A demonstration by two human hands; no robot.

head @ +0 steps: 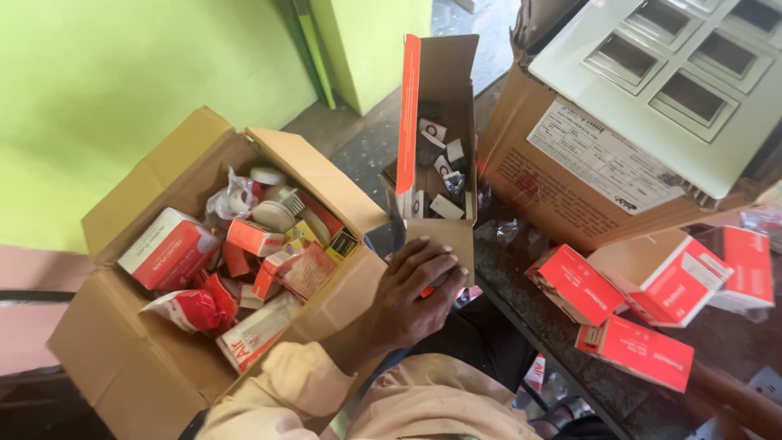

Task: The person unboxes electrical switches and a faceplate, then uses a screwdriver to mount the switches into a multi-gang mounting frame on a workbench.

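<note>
In the head view, one hand (419, 281) of the person was visible; by the cream sleeve (285, 391) running in from the lower left it appeared to be the left one. Its fingers were wrapped around the lower end of a narrow open carton (436, 122), orange on one side and brown inside, and held it tilted up so that its mouth faced the camera. Inside the carton lay a loose heap of small white switch parts (440, 175). The right hand was not in view.

To the left of the hand, touching the person's forearm, stood a large open cardboard box (130, 358) filled with red-and-white packages (167, 248), white round fittings (273, 213) and clear plastic bags. To the right, on a dark tabletop (554, 326), lay several flat red-and-white boxes (574, 283). Behind them stood a bigger brown carton (562, 191), and a pale green switch plate (652, 90) with square openings rested across its top. A bright green wall (106, 90) filled the upper left.
</note>
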